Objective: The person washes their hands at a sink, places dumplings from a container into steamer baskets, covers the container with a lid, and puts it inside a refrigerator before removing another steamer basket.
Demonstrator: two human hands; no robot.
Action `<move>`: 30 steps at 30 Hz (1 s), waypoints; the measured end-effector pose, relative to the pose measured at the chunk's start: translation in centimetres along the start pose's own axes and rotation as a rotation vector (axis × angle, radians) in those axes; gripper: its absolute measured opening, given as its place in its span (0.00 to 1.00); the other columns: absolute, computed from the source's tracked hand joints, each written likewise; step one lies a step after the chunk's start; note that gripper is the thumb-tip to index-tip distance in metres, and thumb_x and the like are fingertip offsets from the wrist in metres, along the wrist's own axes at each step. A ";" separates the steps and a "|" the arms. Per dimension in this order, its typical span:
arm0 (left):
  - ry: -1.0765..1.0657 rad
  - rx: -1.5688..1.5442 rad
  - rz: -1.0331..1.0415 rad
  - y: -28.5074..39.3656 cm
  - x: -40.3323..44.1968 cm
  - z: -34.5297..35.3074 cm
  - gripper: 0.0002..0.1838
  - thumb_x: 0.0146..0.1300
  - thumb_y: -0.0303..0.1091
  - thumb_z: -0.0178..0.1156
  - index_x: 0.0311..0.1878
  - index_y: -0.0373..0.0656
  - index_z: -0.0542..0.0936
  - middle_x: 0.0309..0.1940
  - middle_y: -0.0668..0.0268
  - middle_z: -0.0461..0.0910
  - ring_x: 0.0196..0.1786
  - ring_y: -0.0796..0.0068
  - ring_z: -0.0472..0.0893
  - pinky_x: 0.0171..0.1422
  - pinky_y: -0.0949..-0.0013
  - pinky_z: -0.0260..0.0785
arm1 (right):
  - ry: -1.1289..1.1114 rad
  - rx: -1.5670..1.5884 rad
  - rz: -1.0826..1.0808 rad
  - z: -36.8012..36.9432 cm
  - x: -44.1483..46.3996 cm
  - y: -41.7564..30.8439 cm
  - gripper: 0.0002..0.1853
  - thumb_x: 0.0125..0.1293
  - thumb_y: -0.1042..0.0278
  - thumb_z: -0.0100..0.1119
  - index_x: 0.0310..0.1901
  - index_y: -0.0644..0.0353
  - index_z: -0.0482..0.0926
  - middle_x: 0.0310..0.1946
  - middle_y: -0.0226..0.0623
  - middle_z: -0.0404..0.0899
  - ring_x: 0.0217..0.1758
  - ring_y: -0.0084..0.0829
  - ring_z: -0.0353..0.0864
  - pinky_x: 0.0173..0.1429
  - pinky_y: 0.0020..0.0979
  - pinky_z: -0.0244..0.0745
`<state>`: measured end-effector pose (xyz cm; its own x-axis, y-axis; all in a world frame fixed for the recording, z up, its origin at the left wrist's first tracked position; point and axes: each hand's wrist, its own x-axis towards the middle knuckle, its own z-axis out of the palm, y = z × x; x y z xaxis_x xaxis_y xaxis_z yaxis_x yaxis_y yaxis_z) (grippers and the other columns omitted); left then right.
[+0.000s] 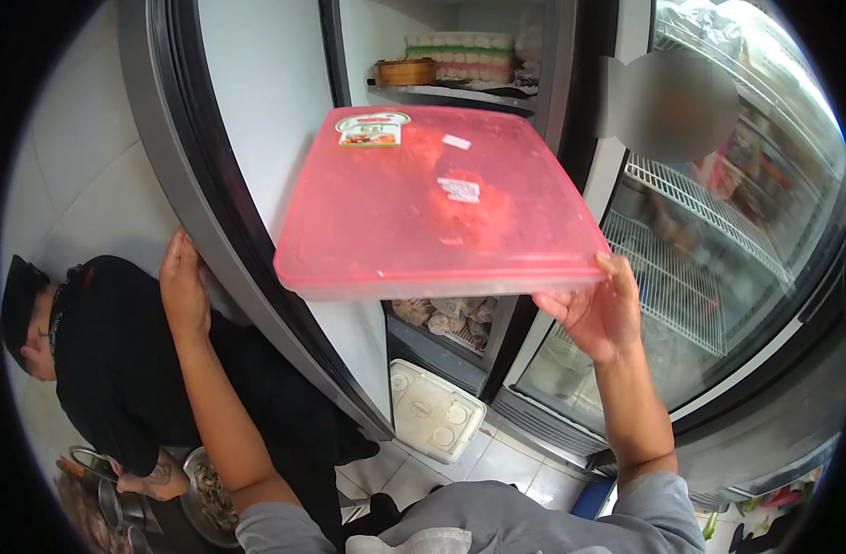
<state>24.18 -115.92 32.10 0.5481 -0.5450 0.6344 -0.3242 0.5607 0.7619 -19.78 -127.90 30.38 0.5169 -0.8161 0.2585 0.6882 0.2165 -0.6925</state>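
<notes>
A wide, flat container with a translucent pink lid (377,212) is held up in front of an open fridge. My right hand (594,305) grips its near right corner, thumb on the edge and fingers underneath. Reddish contents show dimly through the lid, which bears a printed label and two white stickers. On the left, my left hand (185,277) rests against the outer edge of the open fridge door (257,212), its fingers stretched upward and holding nothing.
A co-worker in black (118,351) bends at the left beside a metal bowl (211,494). Fridge shelves hold egg trays (460,57) and a round wooden box (404,72). A white lidded bin (432,411) stands on the floor. A glass-door fridge (682,258) is at right.
</notes>
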 end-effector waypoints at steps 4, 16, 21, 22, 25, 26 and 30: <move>0.034 -0.039 -0.039 0.0 0.2 -0.3 0.20 0.70 0.37 0.48 0.60 0.34 0.68 0.50 0.65 0.74 0.53 0.76 0.73 0.60 0.73 0.62 | -0.023 0.009 -0.027 2.6 3.4 -0.6 0.27 0.61 0.56 0.53 0.56 0.66 0.65 0.51 0.51 0.73 0.49 0.46 0.80 0.54 0.40 0.78; -0.284 -0.555 -0.236 2.4 -6.7 19.2 0.40 0.60 0.45 0.59 0.69 0.41 0.51 0.63 0.51 0.61 0.60 0.58 0.68 0.61 0.53 0.63 | -0.027 0.104 -0.158 6.3 9.7 -2.3 0.22 0.59 0.53 0.57 0.50 0.55 0.64 0.57 0.57 0.63 0.54 0.56 0.71 0.56 0.47 0.74; -0.230 -0.949 -0.301 3.1 2.9 27.4 0.38 0.58 0.56 0.59 0.65 0.44 0.61 0.65 0.56 0.61 0.66 0.52 0.62 0.68 0.47 0.56 | -0.006 -0.007 -0.251 5.4 11.0 -4.9 0.21 0.57 0.55 0.56 0.49 0.57 0.68 0.50 0.49 0.71 0.47 0.48 0.77 0.47 0.45 0.79; -0.291 -0.975 -0.309 3.7 3.7 28.0 0.36 0.57 0.54 0.61 0.63 0.44 0.63 0.63 0.55 0.63 0.65 0.52 0.63 0.67 0.45 0.57 | -0.083 -0.009 -0.211 6.0 11.7 -4.8 0.22 0.56 0.56 0.56 0.49 0.57 0.70 0.49 0.47 0.73 0.46 0.46 0.78 0.47 0.44 0.79; -0.205 -0.953 -0.300 5.3 5.8 30.3 0.37 0.51 0.47 0.66 0.61 0.44 0.64 0.60 0.54 0.65 0.63 0.49 0.64 0.66 0.41 0.57 | -0.249 -0.097 -0.174 5.8 14.2 -7.2 0.25 0.56 0.55 0.51 0.52 0.63 0.69 0.44 0.46 0.77 0.45 0.41 0.80 0.49 0.40 0.80; -0.113 -0.933 -0.324 5.8 6.5 31.3 0.37 0.51 0.46 0.65 0.62 0.44 0.63 0.60 0.52 0.64 0.63 0.46 0.64 0.66 0.40 0.56 | -0.209 -0.124 -0.173 6.2 14.6 -8.1 0.25 0.57 0.54 0.50 0.52 0.63 0.69 0.44 0.47 0.77 0.45 0.42 0.80 0.47 0.39 0.80; -0.017 -0.902 -0.204 8.0 9.2 32.1 0.30 0.56 0.42 0.58 0.58 0.37 0.63 0.56 0.49 0.65 0.57 0.43 0.70 0.60 0.39 0.65 | -0.231 -0.501 -0.092 7.2 14.8 -11.3 0.41 0.59 0.38 0.50 0.59 0.70 0.60 0.46 0.55 0.74 0.47 0.47 0.80 0.51 0.38 0.76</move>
<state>1.89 -136.41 48.26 0.5145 -0.6919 0.5065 0.5049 0.7219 0.4733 -16.23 -138.60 46.90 0.6028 -0.6689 0.4350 0.4387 -0.1775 -0.8809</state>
